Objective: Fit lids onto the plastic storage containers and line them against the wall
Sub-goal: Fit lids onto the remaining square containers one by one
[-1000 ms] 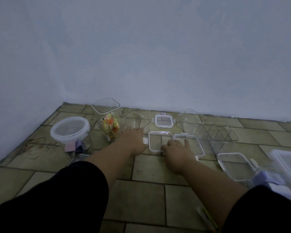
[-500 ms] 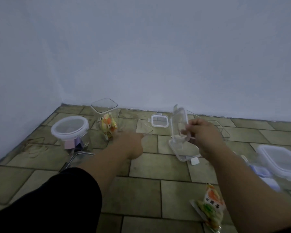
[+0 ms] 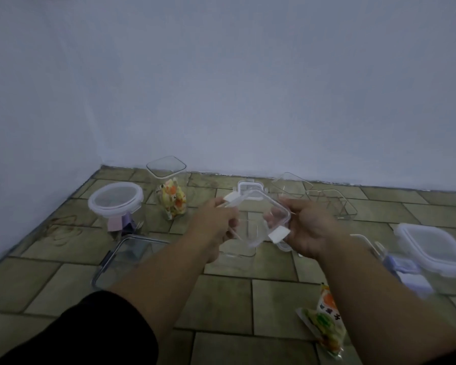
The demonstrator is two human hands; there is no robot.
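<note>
I hold a clear rectangular lid (image 3: 258, 219) with white clip tabs in the air above the tiled floor, tilted. My left hand (image 3: 216, 222) grips its left end near one tab; my right hand (image 3: 309, 227) grips its right end by another tab. Under the lid a clear open container (image 3: 237, 252) stands on the floor, partly hidden. A small lid (image 3: 250, 186) lies further back near the wall. Two open clear containers, one (image 3: 291, 184) and another (image 3: 332, 204), sit at the back right.
A round lidded jar (image 3: 116, 204) and a tall square jar (image 3: 170, 188) with snack packets stand at the left. A dark-rimmed clear box (image 3: 127, 259) lies front left. A lidded box (image 3: 432, 248) sits at right, a snack packet (image 3: 324, 322) in front.
My right hand lifted the lid off the floor and brought it toward me. My left hand left the floor and took hold of the lid's other end.
</note>
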